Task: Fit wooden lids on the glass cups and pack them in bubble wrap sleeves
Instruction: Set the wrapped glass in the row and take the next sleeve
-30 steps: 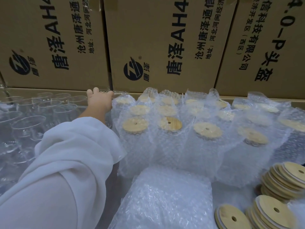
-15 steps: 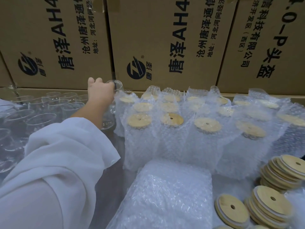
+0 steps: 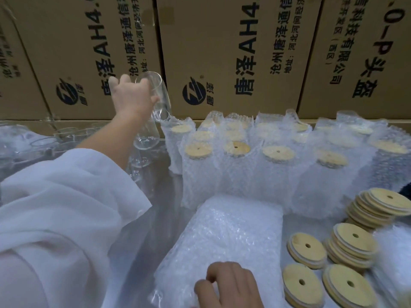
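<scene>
cartons [image 3: 222, 30]: tan brown, black print, round black logo | glass cup [image 3: 159, 85]: clear, colourless | wooden lids [image 3: 307, 245]: pale yellow-tan, white band round the edge, dark centre hole | bubble wrap sleeves [image 3: 229, 236]: translucent white, fine bubble pattern | garment sleeve [image 3: 66, 207]: plain white | surface [image 3: 160, 196]: grey, glossy

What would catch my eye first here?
The left hand holds a clear glass cup tilted in the air at the upper left. Rows of bubble-wrapped cups with round wooden lids fill the middle; loose wooden lids are stacked at lower right. The right hand rests on a pile of bubble wrap sleeves.
</scene>
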